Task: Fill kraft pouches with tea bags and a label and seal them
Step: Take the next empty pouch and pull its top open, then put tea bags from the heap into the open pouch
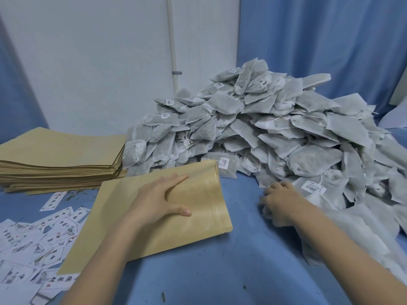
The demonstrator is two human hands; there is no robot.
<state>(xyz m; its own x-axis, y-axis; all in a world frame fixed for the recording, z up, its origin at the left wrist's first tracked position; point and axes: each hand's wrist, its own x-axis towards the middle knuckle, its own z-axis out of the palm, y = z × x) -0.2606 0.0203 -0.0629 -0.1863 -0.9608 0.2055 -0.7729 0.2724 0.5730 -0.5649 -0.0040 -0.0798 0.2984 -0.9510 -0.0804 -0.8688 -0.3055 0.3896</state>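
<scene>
A kraft pouch [136, 234] lies flat on the blue table, its zip end pointing right. My left hand [161, 200] rests palm down on its upper half, fingers spread. A big heap of grey tea bags [275, 133] fills the middle and right. My right hand [280, 200] is curled at the heap's near edge, closed around some tea bags [272, 216] that show under the knuckles. Printed paper labels [30, 243] lie scattered at the lower left.
A stack of flat kraft pouches [59, 159] sits at the far left, next to the heap. Blue curtains hang behind and to the right, with a white wall and pipe between. Bare blue tabletop [231, 260] lies between my forearms.
</scene>
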